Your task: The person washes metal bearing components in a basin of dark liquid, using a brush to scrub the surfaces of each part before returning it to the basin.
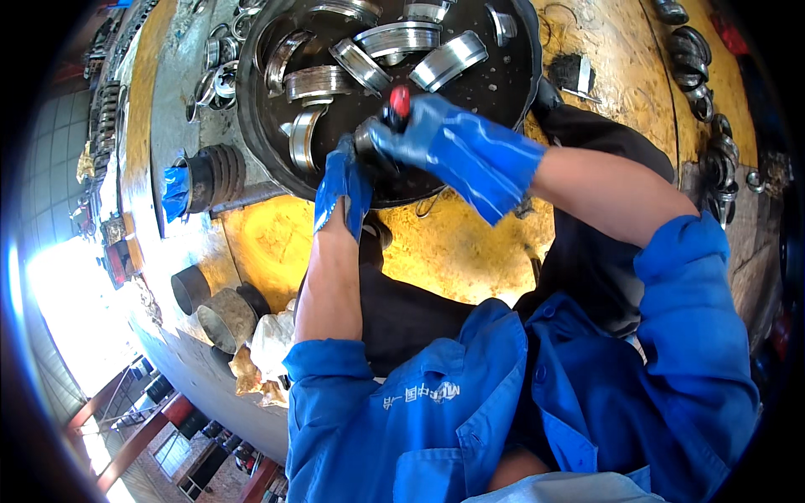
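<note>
A blue work jacket [419, 427] lies nearest the camera, its sleeves bunched up so that both forearms are bare above the gloves. Beyond it, dark trouser legs [616, 134] are spread over a yellow, stained surface [453, 260], and a wide round black pan [246, 109] sits ahead of them. Both hands meet over the near part of this pan. The right hand [426, 134], in a blue glove with pale streaks, is clenched around a red-and-black tool [400, 101], whose red end points up and away from the body. The left hand [345, 174], also gloved in blue, is just beside it, against a dark metal piece [367, 138]; blur and overlap hide its fingers, so I cannot tell whether it grips that piece. Inside the pan, shiny metal rings [398, 38] lie in dark liquid [465, 101], some tilted and some nearly flat, mostly on the far side and to the left of the hands. Left of the pan, a row of dark rings [225, 178] rests on its side with a blue wrapping [175, 192] at one end, and nearer the body are two open cylinders [229, 322] beside a crumpled white bag [272, 342]. Far to the right, more dark rings [690, 63] form a line along the yellow boards
</note>
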Available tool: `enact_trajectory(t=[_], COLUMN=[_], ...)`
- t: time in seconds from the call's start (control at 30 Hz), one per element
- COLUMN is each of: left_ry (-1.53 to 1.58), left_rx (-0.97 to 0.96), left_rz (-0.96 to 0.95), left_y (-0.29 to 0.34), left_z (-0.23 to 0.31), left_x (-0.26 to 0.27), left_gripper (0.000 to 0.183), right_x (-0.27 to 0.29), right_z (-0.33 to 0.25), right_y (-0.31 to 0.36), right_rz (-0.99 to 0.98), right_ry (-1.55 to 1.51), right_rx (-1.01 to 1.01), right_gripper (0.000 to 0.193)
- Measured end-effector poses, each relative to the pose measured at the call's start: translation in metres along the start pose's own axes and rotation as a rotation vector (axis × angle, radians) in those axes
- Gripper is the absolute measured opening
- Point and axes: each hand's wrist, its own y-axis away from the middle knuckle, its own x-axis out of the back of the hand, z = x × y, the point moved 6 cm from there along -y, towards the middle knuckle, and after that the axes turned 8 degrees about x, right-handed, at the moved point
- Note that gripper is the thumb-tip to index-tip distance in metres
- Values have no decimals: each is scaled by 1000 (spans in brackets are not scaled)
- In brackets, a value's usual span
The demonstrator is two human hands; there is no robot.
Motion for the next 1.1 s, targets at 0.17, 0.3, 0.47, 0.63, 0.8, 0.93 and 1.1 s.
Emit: enact_trajectory(t=[0.17,0.3,0.47,0.63,0.8,0.93,1.1], left_ry=[-129,-144,-146,-30,74,-859,-1037], left_rx=[-110,-43,-21,-19,-24,-477,-268], left_rz=[-37,26,157,-433,92,318,280], left_y=[11,25,23,57,18,32,-8], left_z=[8,4,4,13,9,31,30], left_x=[-8,-29,0,-13,-21,-13,6], left_gripper=[39,47,39,35,36,31,36], right_x=[-6,7,22,27,13,21,22], right_z=[-24,4,-1,25,72,4,-42], right_y=[31,-17,-46,-46,-30,-10,31], right_rz=[-107,126,29,16,-49,-29,-43], right_ry=[37,38,98,314,220,78,237], right_rx=[116,190,-114,-42,5,273,739], right_gripper=[35,47,50,43,35,27,28])
